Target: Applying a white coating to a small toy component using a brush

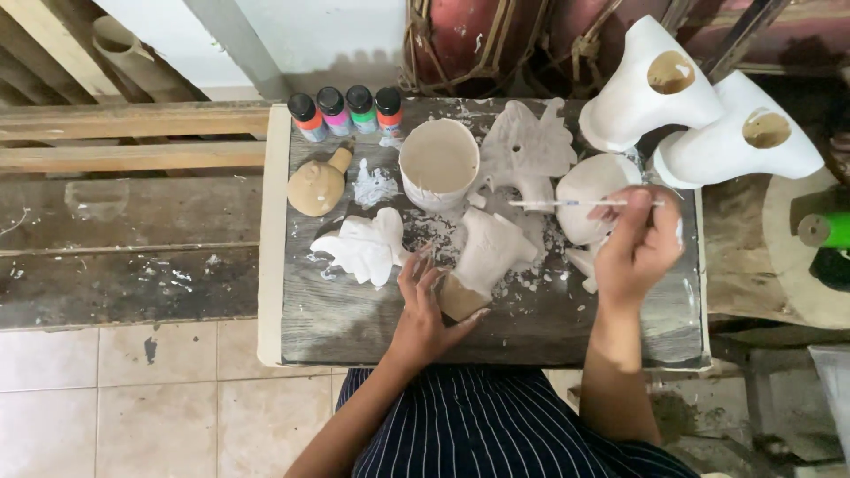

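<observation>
My left hand (423, 305) grips the base of a pale clay figure (487, 252) that lies tilted on the dark wooden board (354, 319). My right hand (639, 243) holds a thin white brush (575, 204) level, its tip pointing left toward a leaf-shaped white clay piece (524, 146). Under the right hand sits a round white clay piece (589, 190). A white-painted leaf figure (363, 248) lies just left of my left hand. A white cup (438, 164) stands behind the held figure.
Several small paint bottles (345, 112) with black caps line the board's back edge. A tan gourd-shaped clay piece (319, 183) lies at left. Two large white hollow moulds (699, 111) lean at the back right. A green roll (828, 230) sits at far right. Wooden planks (133, 150) run left.
</observation>
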